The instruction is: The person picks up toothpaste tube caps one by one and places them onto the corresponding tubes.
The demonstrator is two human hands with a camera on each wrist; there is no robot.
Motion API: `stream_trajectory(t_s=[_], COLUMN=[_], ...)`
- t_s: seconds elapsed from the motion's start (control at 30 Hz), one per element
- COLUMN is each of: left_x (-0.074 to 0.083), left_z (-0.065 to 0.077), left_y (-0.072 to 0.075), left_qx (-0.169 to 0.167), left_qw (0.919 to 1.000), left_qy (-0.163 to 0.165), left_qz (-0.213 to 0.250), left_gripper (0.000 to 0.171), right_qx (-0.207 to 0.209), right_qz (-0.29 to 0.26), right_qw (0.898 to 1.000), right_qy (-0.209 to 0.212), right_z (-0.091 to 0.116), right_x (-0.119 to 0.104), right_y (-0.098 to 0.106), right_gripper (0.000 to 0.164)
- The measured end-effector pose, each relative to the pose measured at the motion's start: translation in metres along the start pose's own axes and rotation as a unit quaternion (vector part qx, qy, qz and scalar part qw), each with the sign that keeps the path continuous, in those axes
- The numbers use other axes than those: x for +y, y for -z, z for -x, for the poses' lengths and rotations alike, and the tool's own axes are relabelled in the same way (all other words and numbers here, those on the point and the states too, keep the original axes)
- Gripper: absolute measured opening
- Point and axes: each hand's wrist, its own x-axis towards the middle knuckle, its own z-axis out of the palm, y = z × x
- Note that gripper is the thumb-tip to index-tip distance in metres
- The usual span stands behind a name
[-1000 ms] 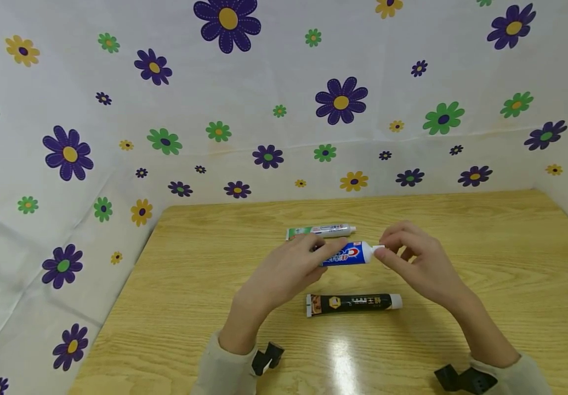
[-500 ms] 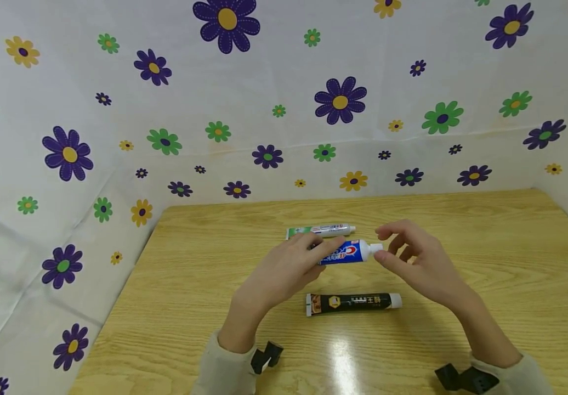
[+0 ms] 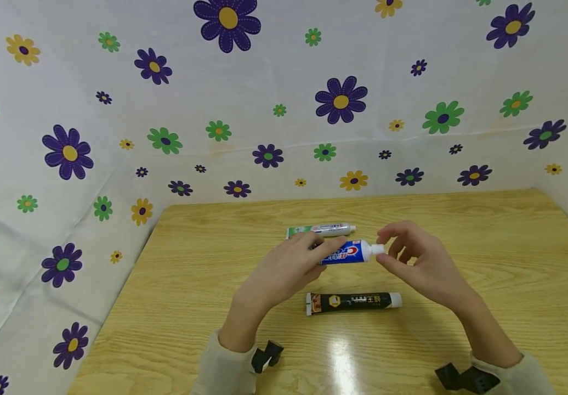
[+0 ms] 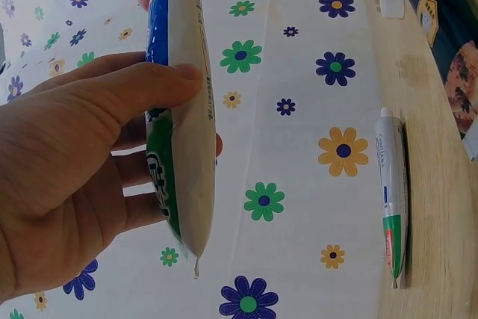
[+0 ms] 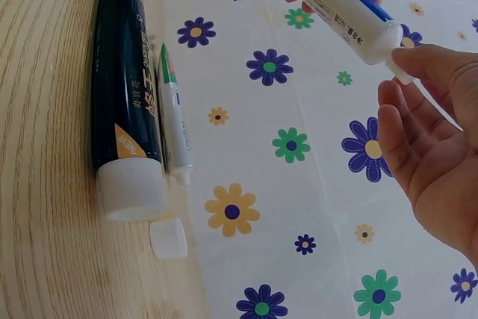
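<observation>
In the head view, my left hand (image 3: 284,269) holds a blue and white toothpaste tube (image 3: 348,252) above the table, its white cap (image 3: 378,249) pointing right. The left wrist view shows the thumb across the tube's white back (image 4: 190,147) and the fingers behind it. Beside the cap is my right hand (image 3: 419,260), fingers bent and spread around it; the thumb is at the cap and the index fingertip looks slightly apart. Behind the tube lies a white and green toothpaste tube (image 3: 330,230) with its thin nozzle bare. Nearer lies a black toothpaste tube (image 3: 355,302) with a white cap.
A loose white cap (image 5: 169,239) is on the wooden table (image 3: 205,247), near the black tube's capped end; the head view does not show it clearly. White cloth (image 3: 284,77) with printed flowers rises behind and at both sides of the table.
One second ago my right fingers pinched the blue tube's cap; they spread away from it, and now stand around it again with a wider gap. The left hand has barely moved.
</observation>
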Motion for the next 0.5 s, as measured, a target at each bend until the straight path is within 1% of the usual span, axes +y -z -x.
stream_trajectory(t_s=[0.33,0.5], left_x=[0.0014,0.0018], left_z=[-0.0018,-0.0026], left_y=[0.0017,0.0023], left_qx=[0.0,0.001], left_qw=[1.0,1.0], left_qy=[-0.002,-0.007], left_qz=[-0.001,-0.003], left_gripper=[0.056,0.056], right_qx=[0.004,-0.003], right_qz=[0.006,-0.002], right_qw=[1.0,1.0], right_qy=[-0.015,-0.021], right_z=[-0.0003,-0.0008], right_x=[0.001,0.0013], right_y=[0.0002,0.001], right_gripper=[0.032,0.026])
